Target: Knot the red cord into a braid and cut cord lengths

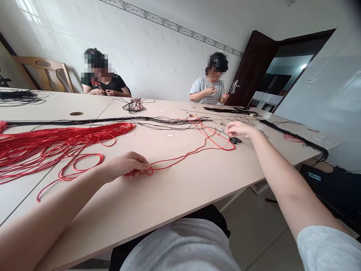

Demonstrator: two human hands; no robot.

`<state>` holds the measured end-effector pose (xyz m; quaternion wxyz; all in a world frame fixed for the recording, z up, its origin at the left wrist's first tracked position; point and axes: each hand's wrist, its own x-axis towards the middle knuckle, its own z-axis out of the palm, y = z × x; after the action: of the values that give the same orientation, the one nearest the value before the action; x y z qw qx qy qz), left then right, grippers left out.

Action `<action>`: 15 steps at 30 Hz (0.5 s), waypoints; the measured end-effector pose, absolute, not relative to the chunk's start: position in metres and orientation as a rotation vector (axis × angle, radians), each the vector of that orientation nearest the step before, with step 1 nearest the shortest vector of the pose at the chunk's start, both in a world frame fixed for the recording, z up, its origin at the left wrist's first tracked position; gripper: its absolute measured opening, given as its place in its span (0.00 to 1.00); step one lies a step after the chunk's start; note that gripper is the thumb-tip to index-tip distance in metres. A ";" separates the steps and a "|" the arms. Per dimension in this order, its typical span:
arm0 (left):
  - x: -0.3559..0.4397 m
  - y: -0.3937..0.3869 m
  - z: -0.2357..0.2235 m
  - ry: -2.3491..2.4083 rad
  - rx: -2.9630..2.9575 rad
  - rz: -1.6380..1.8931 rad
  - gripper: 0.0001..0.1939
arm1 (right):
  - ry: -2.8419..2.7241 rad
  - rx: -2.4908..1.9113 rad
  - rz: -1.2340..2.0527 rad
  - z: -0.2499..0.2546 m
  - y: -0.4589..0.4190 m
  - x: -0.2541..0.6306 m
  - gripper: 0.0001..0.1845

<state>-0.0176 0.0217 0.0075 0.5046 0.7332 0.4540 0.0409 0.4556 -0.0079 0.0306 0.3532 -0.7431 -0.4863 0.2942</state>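
Note:
My left hand point(135, 165) is closed in a pinch on a thin red cord point(183, 155), low over the near part of the table. A small loop of the cord pokes out by the thumb. From there two strands run right toward a loose tangle. My right hand point(238, 129) is stretched out to the right, its fingertips pinched together where a curve of the red cord comes up to them; the exact grip is partly hidden. Just below that hand lie scissors with black handles point(235, 140), their blades partly covered by cord.
A thick bundle of red cords point(70, 141) spreads over the table's left side. A long black cord bundle point(113, 119) runs behind it, another point(293, 137) lies at right. Small paper labels point(170, 135) lie mid-table. Two people point(105, 81) sit across, handling cords or small items.

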 end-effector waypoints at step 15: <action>-0.020 0.024 0.006 1.096 1.689 0.153 0.14 | -0.844 -2.299 0.218 -0.010 0.086 0.423 0.12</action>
<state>-0.0196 0.0237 0.0065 0.5324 0.7081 0.4594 0.0641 0.4232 0.0859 -0.0096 0.3349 -0.8811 -0.3233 0.0836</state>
